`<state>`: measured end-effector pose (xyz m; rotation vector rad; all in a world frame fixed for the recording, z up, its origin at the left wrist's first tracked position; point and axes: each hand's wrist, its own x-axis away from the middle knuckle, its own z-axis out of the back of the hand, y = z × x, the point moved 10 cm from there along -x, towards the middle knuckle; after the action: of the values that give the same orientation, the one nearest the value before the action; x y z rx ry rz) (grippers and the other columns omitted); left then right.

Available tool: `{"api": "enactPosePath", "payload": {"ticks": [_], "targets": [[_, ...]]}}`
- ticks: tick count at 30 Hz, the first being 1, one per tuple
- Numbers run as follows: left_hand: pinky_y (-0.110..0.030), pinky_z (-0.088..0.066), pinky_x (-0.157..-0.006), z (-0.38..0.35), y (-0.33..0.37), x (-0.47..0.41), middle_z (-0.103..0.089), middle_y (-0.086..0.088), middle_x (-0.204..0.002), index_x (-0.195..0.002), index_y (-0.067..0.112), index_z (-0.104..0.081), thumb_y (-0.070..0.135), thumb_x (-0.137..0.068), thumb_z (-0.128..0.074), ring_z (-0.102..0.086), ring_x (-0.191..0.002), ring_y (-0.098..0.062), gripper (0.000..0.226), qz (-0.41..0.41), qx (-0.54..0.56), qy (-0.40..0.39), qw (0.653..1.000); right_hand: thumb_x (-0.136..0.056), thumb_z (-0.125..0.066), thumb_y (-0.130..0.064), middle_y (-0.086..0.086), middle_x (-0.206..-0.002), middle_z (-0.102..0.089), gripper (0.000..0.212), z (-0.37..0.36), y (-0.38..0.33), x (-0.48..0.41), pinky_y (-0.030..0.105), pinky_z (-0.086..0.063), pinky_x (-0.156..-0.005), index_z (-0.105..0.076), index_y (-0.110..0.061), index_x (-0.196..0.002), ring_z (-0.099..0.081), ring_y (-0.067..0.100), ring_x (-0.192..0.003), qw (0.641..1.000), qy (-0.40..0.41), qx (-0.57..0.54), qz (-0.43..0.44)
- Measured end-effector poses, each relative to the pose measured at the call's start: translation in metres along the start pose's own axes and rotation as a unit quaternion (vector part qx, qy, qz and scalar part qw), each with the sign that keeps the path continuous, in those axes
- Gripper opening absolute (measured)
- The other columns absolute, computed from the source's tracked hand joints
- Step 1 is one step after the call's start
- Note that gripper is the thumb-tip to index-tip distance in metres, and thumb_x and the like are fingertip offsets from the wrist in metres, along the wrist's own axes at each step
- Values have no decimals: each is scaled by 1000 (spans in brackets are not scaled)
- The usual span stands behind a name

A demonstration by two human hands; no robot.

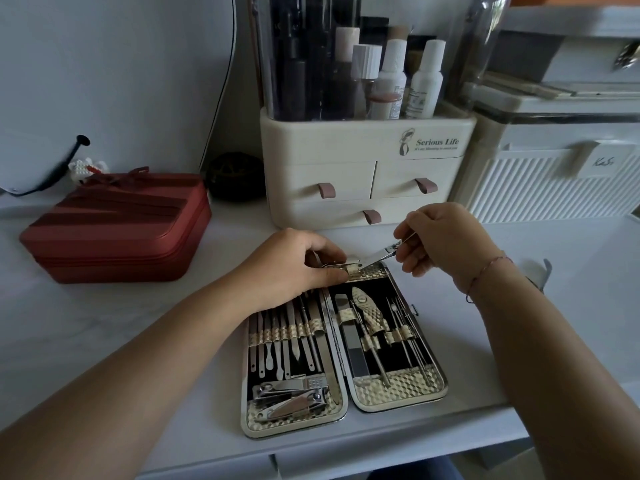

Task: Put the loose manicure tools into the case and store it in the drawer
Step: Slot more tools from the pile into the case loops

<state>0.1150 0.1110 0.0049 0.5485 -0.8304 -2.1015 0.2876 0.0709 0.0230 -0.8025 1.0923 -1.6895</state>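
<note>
— How far along is it?

— Well into the packing, I'd say. The case (398, 391) lies open flat at lower centre of the frame, and nearly every elastic loop in both halves has a tool in it. Two clippers already sit at the bottom of the left half.

— And the hands?

— The right hand (443, 240), just above the case's top edge, pinches a nail clipper (379, 255) by its lever end and points it down and left. The left hand (298, 265) has its fingers curled round the gold loop (354, 270) at the top of the case, apparently holding it open for the clipper's nose.

— Anything loose left?

— A grey piece (546, 268) shows past the right wrist at mid right; I cannot tell what it is.

— So what remains?

— Seat this clipper, fold the case shut and stow it. The cream organiser (346, 140) at upper centre has its drawers (332, 190) closed.
</note>
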Motion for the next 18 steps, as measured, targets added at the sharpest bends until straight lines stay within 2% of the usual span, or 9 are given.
{"api": "enactPosePath", "payload": {"ticks": [4, 8, 11, 15, 18], "targets": [[-18, -47, -74, 0, -1, 0, -69, 9, -88, -95, 32, -71, 41, -71, -76, -61, -78, -3, 26, 2, -2, -1, 1000, -94, -41, -10, 13, -52, -60, 30, -6, -1, 1, 23, -46, -36, -60, 2, -73, -54, 18, -36, 999, -32, -27, -2], [-18, -45, -71, 0, 1, 0, -67, 13, -83, -95, 31, -71, 40, -71, -76, -58, -73, 1, 25, -2, 1, -1, 1000, -95, -47, -17, 12, -52, -61, 31, -19, 2, 4, 23, -47, -38, -59, 0, -73, -56, 17, -37, 996, -93, -9, -13], [-15, -43, -68, 0, 1, 0, -65, 16, -79, -95, 31, -71, 39, -72, -76, -56, -70, 4, 25, -2, -2, 1, 1000, -92, -54, -19, 10, -55, -63, 26, -27, -1, 7, 22, -48, -40, -60, -1, -74, -57, 15, -40, 991, -132, 19, 10], [-20, -47, -72, 0, 1, -1, -68, 12, -86, -95, 30, -71, 38, -73, -76, -59, -75, 0, 25, -5, -6, 3, 1000, -87, -62, -11, 9, -60, -65, 11, -28, -11, 9, 22, -51, -47, -62, -1, -82, -58, 13, -46, 988, -139, 29, 67], [-16, -44, -70, 1, 1, -1, -67, 15, -86, -96, 29, -72, 37, -73, -75, -57, -73, 4, 24, -8, -10, 10, 1000, -89, -56, -2, 8, -64, -64, 11, -27, -12, 7, 21, -52, -50, -62, 4, -95, -59, 12, -49, 987, -138, 3, 84]]}}
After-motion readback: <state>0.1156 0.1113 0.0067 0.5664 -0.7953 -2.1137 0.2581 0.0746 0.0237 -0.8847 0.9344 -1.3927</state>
